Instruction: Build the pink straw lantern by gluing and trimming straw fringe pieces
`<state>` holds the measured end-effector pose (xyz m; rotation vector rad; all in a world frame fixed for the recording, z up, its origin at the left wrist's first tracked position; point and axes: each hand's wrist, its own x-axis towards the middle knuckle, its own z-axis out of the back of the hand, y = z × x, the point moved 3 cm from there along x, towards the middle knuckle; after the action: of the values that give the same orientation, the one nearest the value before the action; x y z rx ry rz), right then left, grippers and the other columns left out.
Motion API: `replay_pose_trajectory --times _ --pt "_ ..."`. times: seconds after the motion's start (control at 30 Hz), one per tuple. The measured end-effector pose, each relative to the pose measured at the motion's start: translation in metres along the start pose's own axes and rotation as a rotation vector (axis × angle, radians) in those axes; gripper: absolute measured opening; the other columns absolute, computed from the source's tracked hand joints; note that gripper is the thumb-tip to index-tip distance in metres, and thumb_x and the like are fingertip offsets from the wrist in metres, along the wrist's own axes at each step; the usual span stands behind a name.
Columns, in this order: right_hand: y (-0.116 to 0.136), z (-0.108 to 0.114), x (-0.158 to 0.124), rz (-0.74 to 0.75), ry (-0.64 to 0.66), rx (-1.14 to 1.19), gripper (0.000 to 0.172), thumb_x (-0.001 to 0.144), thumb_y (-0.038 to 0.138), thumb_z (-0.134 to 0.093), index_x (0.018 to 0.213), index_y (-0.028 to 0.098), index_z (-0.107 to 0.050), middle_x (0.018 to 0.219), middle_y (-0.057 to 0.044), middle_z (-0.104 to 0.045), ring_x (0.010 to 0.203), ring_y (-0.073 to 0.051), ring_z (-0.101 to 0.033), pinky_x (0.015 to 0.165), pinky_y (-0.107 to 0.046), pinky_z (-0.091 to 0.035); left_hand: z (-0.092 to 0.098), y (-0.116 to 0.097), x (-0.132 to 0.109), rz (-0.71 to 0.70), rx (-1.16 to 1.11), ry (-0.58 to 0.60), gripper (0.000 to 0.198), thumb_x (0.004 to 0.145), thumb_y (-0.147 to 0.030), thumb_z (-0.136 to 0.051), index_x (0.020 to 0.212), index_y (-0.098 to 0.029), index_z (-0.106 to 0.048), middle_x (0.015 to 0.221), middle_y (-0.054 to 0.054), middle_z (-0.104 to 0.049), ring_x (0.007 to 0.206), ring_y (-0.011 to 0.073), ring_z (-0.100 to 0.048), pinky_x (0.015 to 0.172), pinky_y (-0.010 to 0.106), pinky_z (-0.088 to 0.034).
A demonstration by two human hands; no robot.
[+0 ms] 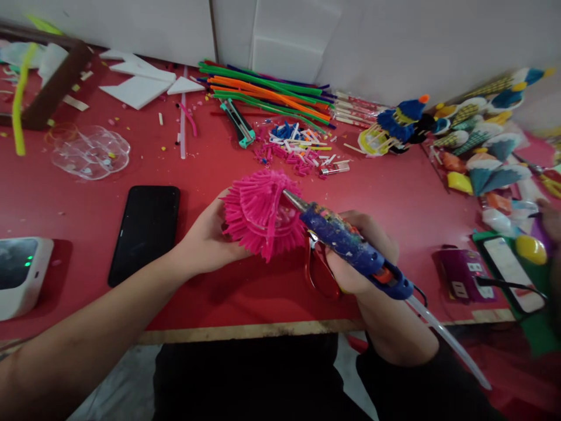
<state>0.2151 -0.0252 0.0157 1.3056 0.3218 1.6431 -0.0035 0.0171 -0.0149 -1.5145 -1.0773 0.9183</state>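
Observation:
A round bright pink craft piece (252, 204), covered in short fuzzy pipe-cleaner lengths, is held above the red table by my left hand (208, 237), whose fingers wrap its left side and underside. Part of its right face shows a glossy, less covered patch. My right hand (357, 251) is closed around a paint-smeared blue glue gun (342, 237). The metal nozzle points left and meets or nearly meets the piece's upper right. From the gun's rear sticks a long translucent glue stick (451, 342). Red-handled pliers (318, 272) lie just below, partly hidden by my right hand.
A black phone (144, 234) lies left of my left hand. Behind are pipe cleaners (272, 90), a green cutter (238, 123) and cut pink pieces (298, 158). A purple power adapter (467, 275) sits right; another person's hand (550, 219) shows at the right edge.

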Motion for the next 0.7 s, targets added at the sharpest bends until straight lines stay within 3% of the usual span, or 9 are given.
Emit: replay_pose_trajectory --times 0.1,0.27,0.37,0.5,0.7 --pt "0.0004 -0.0007 -0.0004 0.042 -0.054 0.009 0.015 0.088 0.017 -0.062 0.079 0.028 -0.058 0.069 0.004 -0.065 0.058 -0.014 -0.064 0.052 -0.027 -0.048 -0.0004 -0.0009 -0.001 0.008 0.006 -0.009 0.069 0.059 -0.02 -0.093 0.118 -0.017 -0.058 0.131 0.017 -0.073 0.116 0.0325 -0.074 0.106 0.049 -0.059" --pt "-0.0043 0.0044 0.0008 0.03 0.077 -0.066 0.014 0.088 0.02 -0.064 0.079 0.029 -0.058 0.069 0.004 -0.067 0.06 -0.015 -0.065 0.053 -0.028 -0.052 -0.0006 -0.0011 -0.0011 0.02 -0.005 -0.021 0.069 0.057 -0.023 -0.095 0.115 -0.02 -0.059 0.131 0.014 -0.074 0.116 0.032 -0.074 0.106 0.047 -0.059" --pt "-0.0055 0.0084 0.0004 0.008 0.101 -0.047 0.016 0.086 0.017 -0.064 0.079 0.03 -0.058 0.069 0.005 -0.066 0.059 -0.015 -0.065 0.053 -0.028 -0.052 0.0003 0.0009 -0.0007 0.049 0.0 -0.021 0.07 0.055 -0.024 -0.096 0.115 -0.021 -0.06 0.128 0.013 -0.075 0.113 0.0321 -0.075 0.1 0.046 -0.062" --pt "-0.0048 0.0091 -0.0001 -0.023 0.149 -0.022 0.015 0.086 0.015 -0.065 0.081 0.028 -0.059 0.073 0.005 -0.067 0.061 -0.013 -0.065 0.055 -0.027 -0.052 0.0026 0.0031 -0.0006 0.032 0.017 -0.043 0.071 0.056 -0.023 -0.096 0.118 -0.021 -0.059 0.134 0.013 -0.072 0.119 0.0326 -0.073 0.108 0.047 -0.058" --pt "-0.0002 0.0084 0.0027 0.054 0.173 -0.029 0.014 0.083 0.019 -0.065 0.079 0.027 -0.054 0.069 0.006 -0.062 0.06 -0.011 -0.062 0.054 -0.024 -0.049 0.0026 0.0008 -0.0021 0.018 0.006 -0.065 0.068 0.054 -0.024 -0.097 0.112 -0.021 -0.06 0.131 0.013 -0.073 0.12 0.0361 -0.072 0.109 0.051 -0.057"
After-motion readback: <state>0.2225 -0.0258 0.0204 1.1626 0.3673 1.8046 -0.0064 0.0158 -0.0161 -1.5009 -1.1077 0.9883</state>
